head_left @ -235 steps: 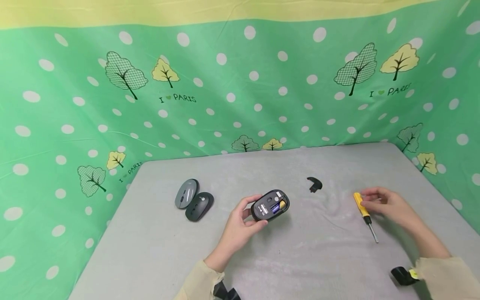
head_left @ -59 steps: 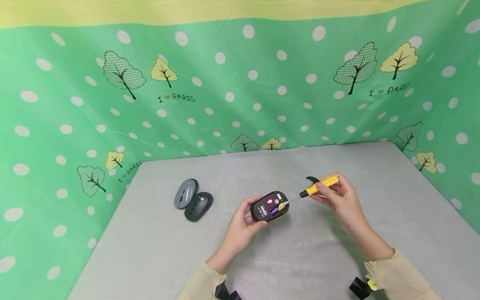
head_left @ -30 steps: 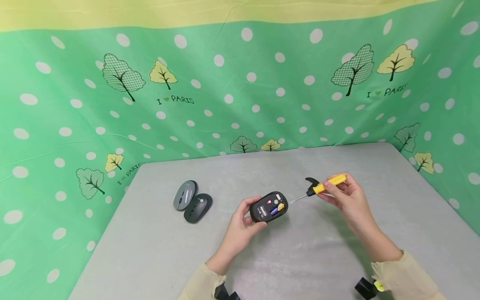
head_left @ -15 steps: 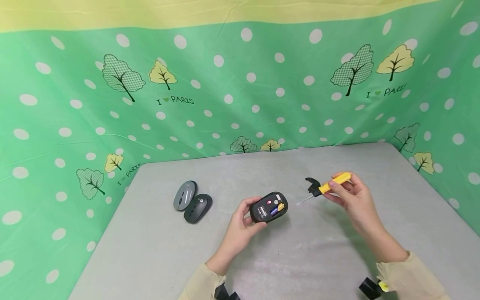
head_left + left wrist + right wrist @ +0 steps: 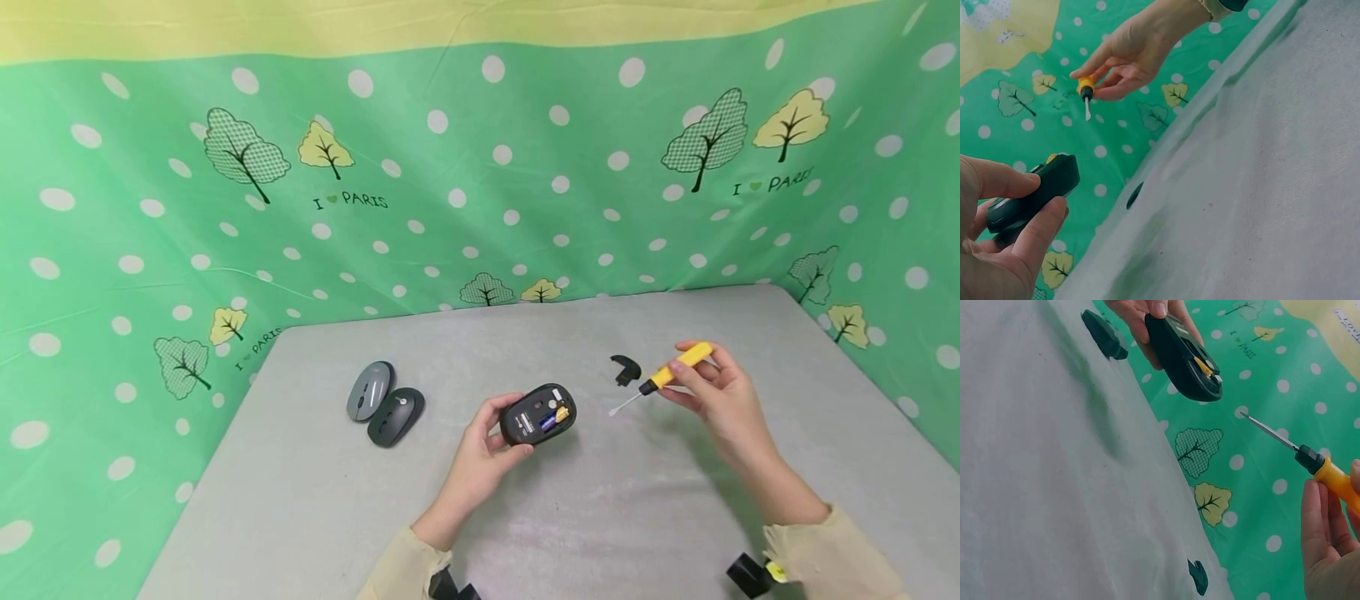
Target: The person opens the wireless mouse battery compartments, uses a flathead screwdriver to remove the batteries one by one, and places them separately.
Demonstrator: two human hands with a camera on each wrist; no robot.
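Note:
My left hand holds a black computer mouse above the table, its underside turned up. The battery bay stands uncovered, with a battery in it; its yellow end sits slightly raised in the right wrist view. In my right hand a screwdriver with a yellow handle is pinched between thumb and fingers. Its metal tip points at the mouse, a short gap apart. Behind the screwdriver's shaft a small black curved cover lies on the table.
To the left, a grey mouse and a black mouse lie side by side on the grey table. A green patterned cloth hangs behind the table.
The screwdriver went from the table into my right hand, its tip reached the battery, then drew back rightward. A red light under the mouse has gone out. My left hand stays almost still.

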